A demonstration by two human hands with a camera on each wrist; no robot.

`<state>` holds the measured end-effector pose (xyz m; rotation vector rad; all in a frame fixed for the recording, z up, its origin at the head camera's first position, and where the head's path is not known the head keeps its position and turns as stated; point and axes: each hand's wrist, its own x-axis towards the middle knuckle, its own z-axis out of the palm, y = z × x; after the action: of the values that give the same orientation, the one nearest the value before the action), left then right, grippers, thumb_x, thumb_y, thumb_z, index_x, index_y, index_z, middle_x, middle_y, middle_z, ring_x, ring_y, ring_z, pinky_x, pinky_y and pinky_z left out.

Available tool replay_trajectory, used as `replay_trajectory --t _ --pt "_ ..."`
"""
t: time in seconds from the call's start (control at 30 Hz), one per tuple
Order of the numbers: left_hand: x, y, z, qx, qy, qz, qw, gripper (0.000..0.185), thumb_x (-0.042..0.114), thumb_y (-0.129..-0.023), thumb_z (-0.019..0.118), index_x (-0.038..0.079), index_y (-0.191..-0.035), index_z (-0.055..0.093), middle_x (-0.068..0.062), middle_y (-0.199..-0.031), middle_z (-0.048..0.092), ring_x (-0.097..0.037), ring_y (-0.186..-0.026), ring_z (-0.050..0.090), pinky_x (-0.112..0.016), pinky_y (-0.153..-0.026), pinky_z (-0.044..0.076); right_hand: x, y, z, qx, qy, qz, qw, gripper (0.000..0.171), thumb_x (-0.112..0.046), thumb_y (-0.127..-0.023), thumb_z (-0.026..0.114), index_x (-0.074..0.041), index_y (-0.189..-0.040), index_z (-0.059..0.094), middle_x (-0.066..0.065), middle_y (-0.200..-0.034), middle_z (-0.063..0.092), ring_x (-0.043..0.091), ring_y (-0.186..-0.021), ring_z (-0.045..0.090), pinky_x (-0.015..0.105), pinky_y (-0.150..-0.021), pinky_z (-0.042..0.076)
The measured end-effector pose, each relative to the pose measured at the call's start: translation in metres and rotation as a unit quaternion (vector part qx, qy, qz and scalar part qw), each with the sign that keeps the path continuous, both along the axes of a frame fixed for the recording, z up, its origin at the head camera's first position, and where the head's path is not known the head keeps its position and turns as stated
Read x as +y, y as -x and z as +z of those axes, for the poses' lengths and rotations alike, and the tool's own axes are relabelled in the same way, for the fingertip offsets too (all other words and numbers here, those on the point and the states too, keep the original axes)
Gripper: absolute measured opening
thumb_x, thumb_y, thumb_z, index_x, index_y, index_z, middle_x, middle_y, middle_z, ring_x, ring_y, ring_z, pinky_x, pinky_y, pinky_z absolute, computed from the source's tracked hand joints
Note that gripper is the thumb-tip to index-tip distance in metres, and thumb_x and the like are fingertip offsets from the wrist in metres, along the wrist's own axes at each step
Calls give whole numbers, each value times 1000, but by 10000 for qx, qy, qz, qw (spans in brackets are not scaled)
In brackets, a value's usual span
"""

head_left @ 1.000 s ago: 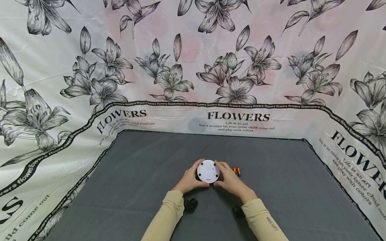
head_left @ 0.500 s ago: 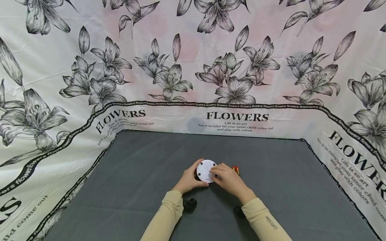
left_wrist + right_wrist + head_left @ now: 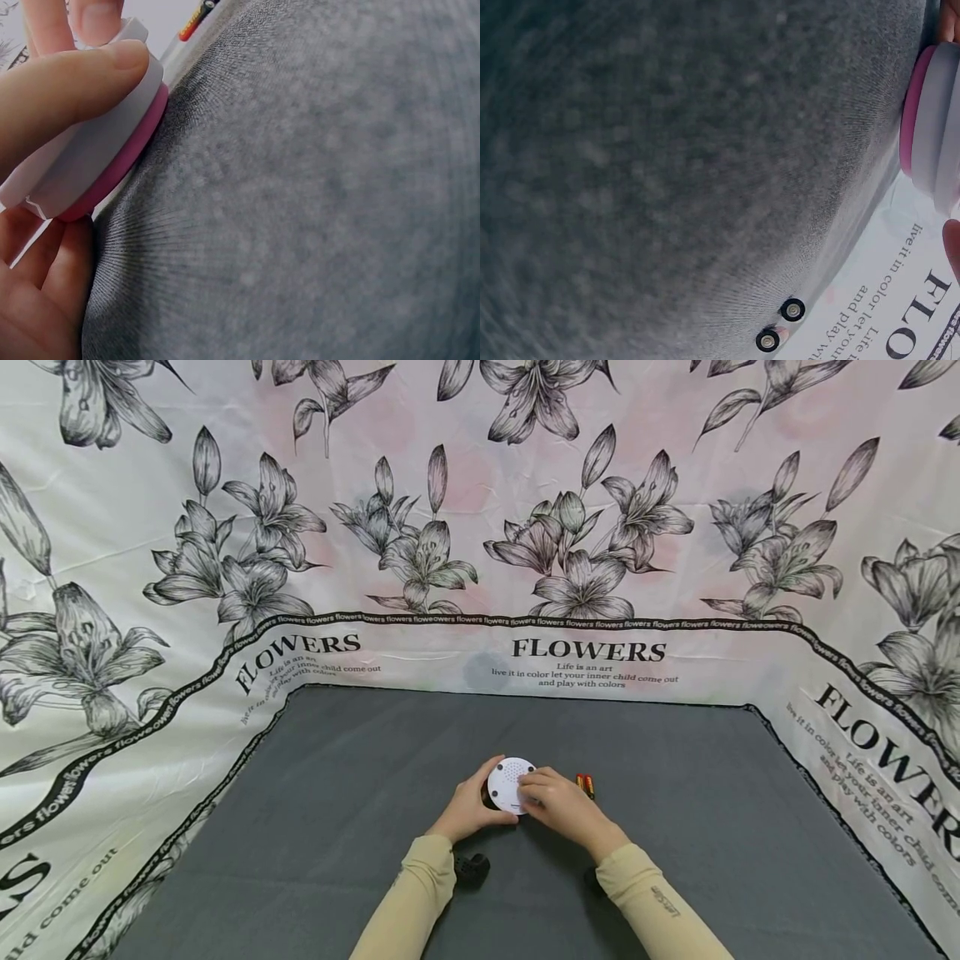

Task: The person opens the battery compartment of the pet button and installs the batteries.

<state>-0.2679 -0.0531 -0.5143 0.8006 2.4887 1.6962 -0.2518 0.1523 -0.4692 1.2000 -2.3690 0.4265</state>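
Note:
A round white device (image 3: 507, 787) with a pink rim, a dotted patch of small holes and small dark feet sits between both hands, holed face up. My left hand (image 3: 468, 802) grips it along its left edge, with the thumb (image 3: 97, 75) across its side in the left wrist view. The right hand (image 3: 558, 806) lies over the right part of the face, fingers bent and touching it. Whether those fingers pinch any part is hidden in the head view. Just beyond the right hand lie two red and black batteries (image 3: 586, 786).
Grey cloth (image 3: 375, 752) covers the table. A small black object (image 3: 471, 870) lies by the left wrist, and another dark one (image 3: 592, 883) shows partly behind the right sleeve. Flower-printed white fabric (image 3: 420, 660) rises at the back and sides.
My right hand has moved from the device's right edge onto its face, fingers now bent over it. The left hand keeps its grip. The batteries stay put.

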Motion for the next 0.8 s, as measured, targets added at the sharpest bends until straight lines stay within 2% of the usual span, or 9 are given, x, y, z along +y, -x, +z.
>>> replay_trajectory --t 0.27,0.4,0.47,0.5,0.6,0.63,0.8 --pt "0 -1 0 -73 110 110 9999 98 26 -70 83 14 -148 25 -7 -133 46 -14 -113 50 -31 -88 45 -5 1 0 602 -114 62 9981 9 -8 -74 76 -12 -78 69 5 -99 68 22 -93 60 33 -76 52" --pt "0 -1 -1 -129 103 142 9998 98 27 -70 83 17 -148 25 -6 -133 46 -14 -114 50 -31 -88 44 -7 1 0 621 -310 -45 9976 6 -10 -76 75 -12 -77 69 5 -99 68 21 -93 60 33 -75 52" --pt "0 -8 9 -139 79 142 9998 96 22 -71 83 16 -148 26 -9 -133 46 -17 -115 50 -33 -88 45 -8 1 -1 631 -410 -86 9971 5 -11 -77 75 -12 -78 70 5 -99 68 21 -93 61 33 -76 52" --pt "0 -8 10 -97 59 131 9998 95 21 -72 82 16 -148 25 -10 -133 47 -18 -114 51 -32 -87 45 -8 1 -1 656 -455 -107 9968 5 -12 -77 75 -12 -79 70 5 -98 68 21 -93 61 33 -76 52" --pt "1 -16 24 -90 72 117 9999 92 14 -73 81 13 -147 27 -14 -131 48 -21 -112 52 -35 -86 46 -8 1 0 743 -596 -140 9954 6 -15 -77 75 -12 -81 71 5 -98 68 21 -93 62 33 -77 51" --pt "1 -17 26 -87 66 113 9999 92 11 -73 80 11 -147 26 -16 -131 48 -23 -112 52 -37 -86 46 -8 1 0 802 -634 -139 9947 7 -16 -76 76 -12 -82 72 5 -98 68 21 -93 62 33 -77 51" --pt "3 -3 6 -99 151 182 9997 96 19 -70 83 14 -147 26 -10 -130 49 -18 -110 53 -34 -86 46 -9 2 0 920 -803 -168 9924 9 -20 -77 76 -13 -82 72 5 -98 68 20 -92 63 33 -77 52"
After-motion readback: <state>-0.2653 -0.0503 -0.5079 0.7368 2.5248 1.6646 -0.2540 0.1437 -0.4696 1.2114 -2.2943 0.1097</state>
